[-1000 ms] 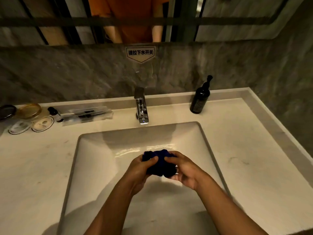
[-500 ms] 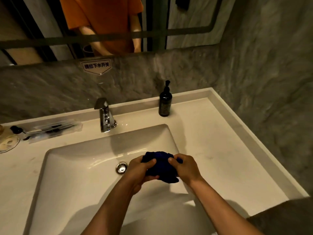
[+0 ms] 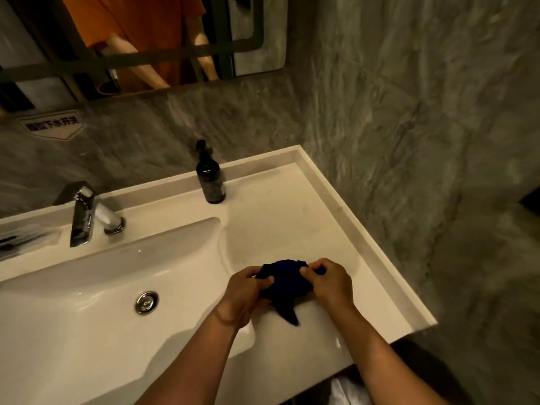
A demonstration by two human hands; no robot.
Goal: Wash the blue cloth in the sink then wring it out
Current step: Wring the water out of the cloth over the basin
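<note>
The blue cloth [image 3: 287, 283] is bunched into a dark ball, with one pointed corner hanging down toward me. My left hand [image 3: 244, 293] grips its left side and my right hand [image 3: 331, 283] grips its right side. Cloth and hands are over the white counter, just right of the sink basin [image 3: 87, 287]. The basin's round metal drain plug [image 3: 146, 301] lies left of my left hand. No water runs from the chrome tap [image 3: 87, 213].
A dark pump bottle [image 3: 209, 178] stands at the back of the counter [image 3: 321, 217], right of the tap. Grey stone wall closes the counter on the right. A mirror hangs above, and packaged toiletries [image 3: 20, 241] lie at the far left.
Both hands have carried the cloth rightward, from over the basin to over the counter beside it. My view has swung right, shifting tap and bottle leftward.
</note>
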